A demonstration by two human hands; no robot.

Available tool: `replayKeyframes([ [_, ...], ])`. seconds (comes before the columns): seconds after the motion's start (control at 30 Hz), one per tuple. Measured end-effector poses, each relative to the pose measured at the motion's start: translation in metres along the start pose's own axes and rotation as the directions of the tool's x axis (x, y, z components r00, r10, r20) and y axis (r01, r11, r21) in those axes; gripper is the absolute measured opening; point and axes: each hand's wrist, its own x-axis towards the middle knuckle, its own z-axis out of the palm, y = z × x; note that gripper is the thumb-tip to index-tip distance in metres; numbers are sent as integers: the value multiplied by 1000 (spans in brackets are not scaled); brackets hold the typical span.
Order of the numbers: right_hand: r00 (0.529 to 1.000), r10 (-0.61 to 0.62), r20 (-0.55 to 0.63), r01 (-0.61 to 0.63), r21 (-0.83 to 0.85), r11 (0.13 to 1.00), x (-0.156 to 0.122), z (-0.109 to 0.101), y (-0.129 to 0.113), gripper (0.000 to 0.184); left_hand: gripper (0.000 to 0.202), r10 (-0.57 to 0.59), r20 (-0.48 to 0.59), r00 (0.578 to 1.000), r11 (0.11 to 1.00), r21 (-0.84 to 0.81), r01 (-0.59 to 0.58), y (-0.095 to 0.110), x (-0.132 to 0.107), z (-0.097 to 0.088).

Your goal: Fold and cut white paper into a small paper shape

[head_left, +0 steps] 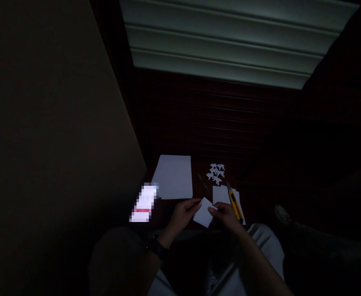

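Between my two hands is a small square sheet of white paper (204, 214), held tilted over the near edge of a small dark table. My left hand (186, 209) pinches its left corner between thumb and fingers. On the other side my right hand (226, 214) grips the right edge, its thumb lying on top of the sheet. Just beyond my right hand, a yellow utility knife (234, 202) rests on a loose stack of white paper squares (220, 193). Farther back lies a cluster of small folded white paper pieces (216, 173).
A large white sheet (174, 176) lies at the table's left, with a thin dark tool (203, 183) beside it. A lit, pixelated phone-like screen (145, 203) is at the near left. A wall (60, 123) stands left, and a shoe (282, 214) shows at right.
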Motion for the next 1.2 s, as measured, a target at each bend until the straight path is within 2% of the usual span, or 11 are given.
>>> replayKeyframes([
  [0.13,999,26,45,-32,126,992,-4,3,-4,32,41,-44,2,999,998,55,43,-1,0,-2],
  [0.2,996,24,88,-41,202,978,-6,3,-6,32,44,-64,-10,998,998,21,64,-3,1,-3],
  [0.3,996,35,86,-57,266,962,-7,1,-8,42,36,-64,-9,998,997,-48,64,-8,3,-5],
  [0.4,996,72,56,-81,192,978,-7,-2,-8,54,32,-73,-64,995,993,-95,67,-13,5,-6],
  [0.5,998,41,39,-46,127,991,-8,-3,-6,43,29,-59,-138,989,993,-106,45,-14,6,-7],
  [0.57,999,12,32,-15,98,995,-7,-3,-4,46,33,-48,-147,988,991,-127,30,-12,5,-9],
  [0.7,1000,3,19,-4,20,1000,-3,-8,1,60,50,-68,-94,993,982,-185,50,-3,2,-12],
  [0.8,999,-16,42,21,-113,993,1,-13,2,50,53,-46,-39,998,989,-145,39,1,1,-12],
  [1.0,995,-68,68,87,-346,934,0,-15,-8,33,32,-1,-21,1000,996,84,3,3,5,-15],
  [1.1,990,-139,12,133,-368,920,-1,-17,-17,30,33,28,50,998,988,152,-36,4,5,-21],
  [1.2,987,-151,-47,121,-393,911,0,-20,-19,29,28,49,124,991,978,194,-72,3,5,-27],
])
